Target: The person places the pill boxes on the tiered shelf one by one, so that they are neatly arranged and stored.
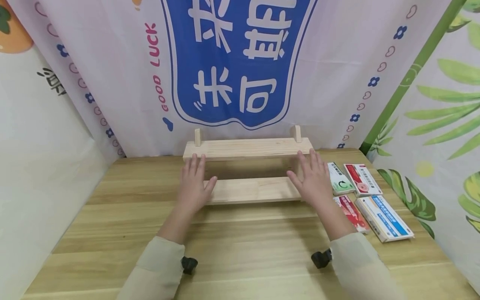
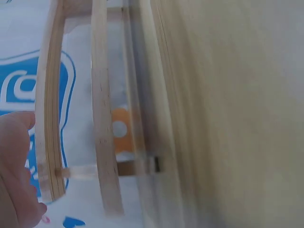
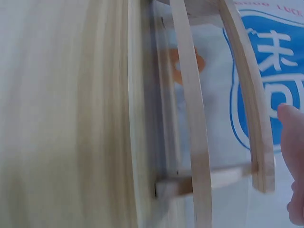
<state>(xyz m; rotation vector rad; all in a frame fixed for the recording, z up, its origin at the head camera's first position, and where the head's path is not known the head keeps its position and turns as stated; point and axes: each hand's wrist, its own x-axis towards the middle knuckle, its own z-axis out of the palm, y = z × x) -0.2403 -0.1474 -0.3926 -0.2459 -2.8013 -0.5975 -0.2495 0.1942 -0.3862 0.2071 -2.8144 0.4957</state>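
Note:
A pale two-tier wooden shelf (image 1: 247,148) stands against the cloth backdrop at the back of the table, two short upright posts rising behind its top board. Over its left end is my left hand (image 1: 193,183), palm down with fingers straight and spread. In the left wrist view, that hand's thumb lies at or very near the top board (image 2: 49,109); contact is unclear. My right hand (image 1: 314,179) is spread likewise over the right end. Seen from the right wrist, its thumb (image 3: 290,121) appears apart from the top board (image 3: 251,95). Neither hand holds anything.
Right of the shelf lie several medicine boxes: a green-and-white box (image 1: 340,179), a red-and-white box (image 1: 363,179), a red box (image 1: 351,213) partly behind my right forearm, and a blue-and-white box (image 1: 386,218). The wooden table (image 1: 247,246) extends in front. Printed cloth (image 1: 131,83) hangs behind.

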